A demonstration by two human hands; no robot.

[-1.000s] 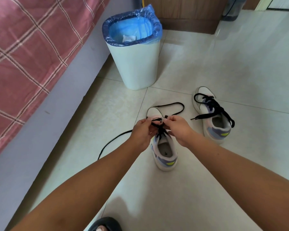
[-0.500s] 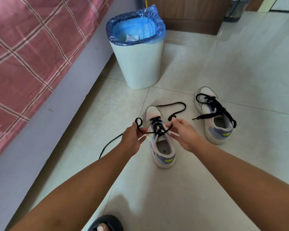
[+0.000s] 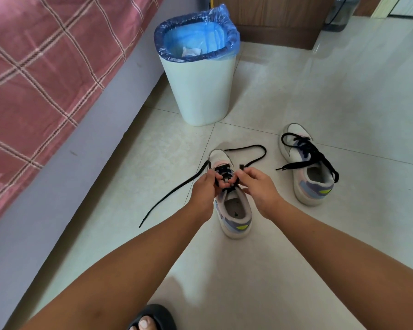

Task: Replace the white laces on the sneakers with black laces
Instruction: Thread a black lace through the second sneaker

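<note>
A white sneaker with purple sides and a yellow heel mark stands on the floor tiles, toe pointing away. A black lace is threaded through its eyelets; one end trails left across the floor, the other loops past the toe to the right. My left hand and my right hand both pinch the lace over the tongue, fingers close together. The second sneaker stands to the right with a loose black lace across its top.
A white bin with a blue bag stands behind the shoes. A bed with a red checked cover runs along the left. A wooden cabinet is at the back. My foot in a black slipper shows at the bottom edge.
My hands were spread apart pulling the lace taut half a second ago; now they have come back together over the sneaker's tongue. The left lace end lies farther out on the floor.
</note>
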